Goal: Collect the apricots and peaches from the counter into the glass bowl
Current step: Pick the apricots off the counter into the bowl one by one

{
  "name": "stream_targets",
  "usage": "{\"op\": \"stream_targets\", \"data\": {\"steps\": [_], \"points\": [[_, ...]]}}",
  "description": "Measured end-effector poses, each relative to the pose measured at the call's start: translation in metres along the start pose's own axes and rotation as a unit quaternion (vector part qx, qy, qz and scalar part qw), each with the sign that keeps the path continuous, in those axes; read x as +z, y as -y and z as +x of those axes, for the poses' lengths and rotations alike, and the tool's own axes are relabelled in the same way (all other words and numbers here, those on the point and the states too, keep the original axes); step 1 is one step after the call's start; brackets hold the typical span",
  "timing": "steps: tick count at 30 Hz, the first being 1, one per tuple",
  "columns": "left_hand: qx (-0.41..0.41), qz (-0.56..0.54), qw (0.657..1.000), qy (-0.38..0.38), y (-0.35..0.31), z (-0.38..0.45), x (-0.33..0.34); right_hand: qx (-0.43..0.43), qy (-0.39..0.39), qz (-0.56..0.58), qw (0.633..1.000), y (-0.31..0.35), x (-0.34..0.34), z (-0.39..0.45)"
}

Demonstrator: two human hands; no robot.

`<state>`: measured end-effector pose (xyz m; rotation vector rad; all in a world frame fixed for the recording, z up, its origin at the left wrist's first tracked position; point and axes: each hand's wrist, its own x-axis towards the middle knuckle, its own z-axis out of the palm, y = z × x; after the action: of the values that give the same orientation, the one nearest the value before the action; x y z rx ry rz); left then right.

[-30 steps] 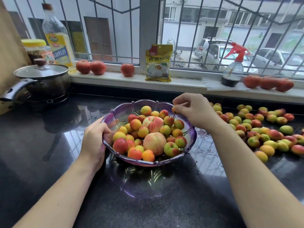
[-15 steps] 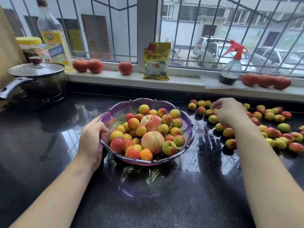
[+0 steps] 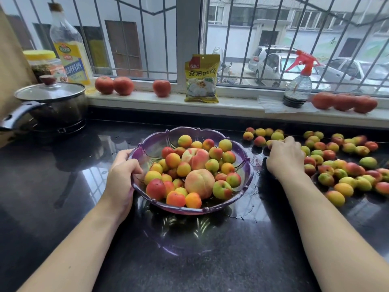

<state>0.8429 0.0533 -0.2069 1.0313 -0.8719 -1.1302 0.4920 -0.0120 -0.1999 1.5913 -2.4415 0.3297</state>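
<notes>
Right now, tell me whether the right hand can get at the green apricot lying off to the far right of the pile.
Probably yes. The right hand rests on the near edge of the pile, and only low loose fruit lies between it and the green apricot; nothing tall blocks the way.

Two peaches (image 3: 199,182), six tomatoes (image 3: 161,87), perhaps eighty apricots (image 3: 344,189).

Four large Chinese characters, 食用碱面, are printed in dark type across the upper part of the yellow pouch (image 3: 201,79) standing on the windowsill (image 3: 231,106). A small red brand patch is placed at the pouch's top left; its characters are too small to be read. Blue-banded Chinese lettering is carried on the label of the oil bottle (image 3: 70,47), but it is blurred and cannot be read.
</notes>
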Motion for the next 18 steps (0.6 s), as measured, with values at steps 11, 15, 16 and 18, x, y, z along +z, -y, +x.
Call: {"op": "stream_targets", "data": {"steps": [11,15,16,18], "points": [[-0.021,-0.061,0.997,-0.039,-0.013,-0.004,0.005,-0.194,0.108,0.424,0.878,0.054,-0.107,-0.031],[-0.129,-0.134,0.982,0.032,-0.019,-0.015,0.013,-0.346,0.129,0.315,0.874,0.097,-0.111,-0.070],[-0.136,-0.140,0.980,0.027,-0.018,-0.014,0.013,-0.364,0.131,0.304,0.870,0.105,-0.107,-0.078],[-0.137,-0.138,0.981,0.016,-0.018,-0.014,0.012,-0.387,0.129,0.283,0.868,0.118,-0.099,-0.088]]}}
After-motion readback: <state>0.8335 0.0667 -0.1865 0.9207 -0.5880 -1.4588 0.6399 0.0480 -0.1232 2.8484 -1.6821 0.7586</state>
